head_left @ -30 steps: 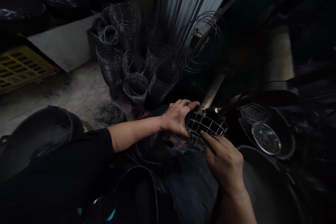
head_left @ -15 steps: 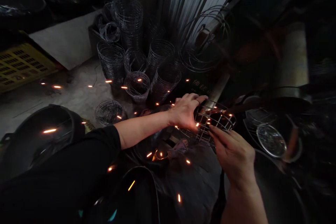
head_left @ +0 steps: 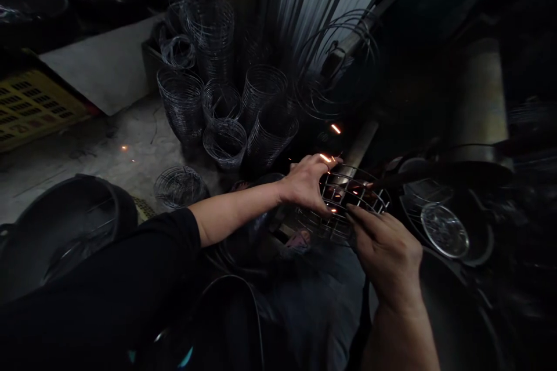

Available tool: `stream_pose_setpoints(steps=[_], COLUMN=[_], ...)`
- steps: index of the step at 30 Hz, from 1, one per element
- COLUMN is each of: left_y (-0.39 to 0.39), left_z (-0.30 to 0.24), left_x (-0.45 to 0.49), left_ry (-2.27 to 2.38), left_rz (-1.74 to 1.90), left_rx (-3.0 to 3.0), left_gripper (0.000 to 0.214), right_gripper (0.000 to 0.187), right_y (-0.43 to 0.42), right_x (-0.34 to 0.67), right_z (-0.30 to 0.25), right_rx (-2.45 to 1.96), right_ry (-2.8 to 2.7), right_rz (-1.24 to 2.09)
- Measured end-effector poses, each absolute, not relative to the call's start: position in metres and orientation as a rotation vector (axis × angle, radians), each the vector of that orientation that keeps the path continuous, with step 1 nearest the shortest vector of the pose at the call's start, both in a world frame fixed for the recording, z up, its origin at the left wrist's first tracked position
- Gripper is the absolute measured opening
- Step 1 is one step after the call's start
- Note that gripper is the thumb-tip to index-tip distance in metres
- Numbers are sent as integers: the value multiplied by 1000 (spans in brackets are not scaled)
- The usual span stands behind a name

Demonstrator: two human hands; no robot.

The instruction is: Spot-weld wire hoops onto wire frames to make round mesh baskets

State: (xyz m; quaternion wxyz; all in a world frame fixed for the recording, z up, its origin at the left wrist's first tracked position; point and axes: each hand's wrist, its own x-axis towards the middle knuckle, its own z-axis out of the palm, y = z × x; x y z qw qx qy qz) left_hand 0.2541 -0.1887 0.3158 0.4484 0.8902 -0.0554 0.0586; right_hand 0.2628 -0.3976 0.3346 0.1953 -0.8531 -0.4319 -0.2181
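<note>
A round wire cage point(head_left: 352, 200), made of rings and cross wires, sits between my hands under a dark metal arm at the right. My left hand point(head_left: 307, 185) grips the cage's left side, fingers curled over its rim. My right hand point(head_left: 385, 252) holds the near edge with its fingertips pinched on the wire. A few orange sparks glow on and above the cage.
Several stacks of wire rings point(head_left: 226, 98) stand on the concrete floor behind. A single ring pile point(head_left: 180, 185) lies nearer. A large dark tub point(head_left: 65, 226) is at left, a yellow crate point(head_left: 35, 110) far left, and a shiny round disc point(head_left: 444, 222) at right.
One second ago only a small glow showed at the cage. Half a second ago sparks sprayed widely over floor and lap. Now just a few remain. Both hands have stayed on the cage.
</note>
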Motion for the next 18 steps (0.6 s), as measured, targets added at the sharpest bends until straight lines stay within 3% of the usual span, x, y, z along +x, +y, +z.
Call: stream_pose_setpoints(steps=[9, 18], left_y=[-190, -189], left_z=[315, 320], left_x=[278, 288], left_ry=[-82, -48], left_rz=[151, 109], left_rx=[2253, 2284], left_gripper=[107, 113], right_gripper=[21, 30], right_y=[-391, -403], right_x=[288, 247], right_z=[336, 340], right_rx=[-2374, -2064], right_ry=[-1164, -493], right_rz=[-677, -430])
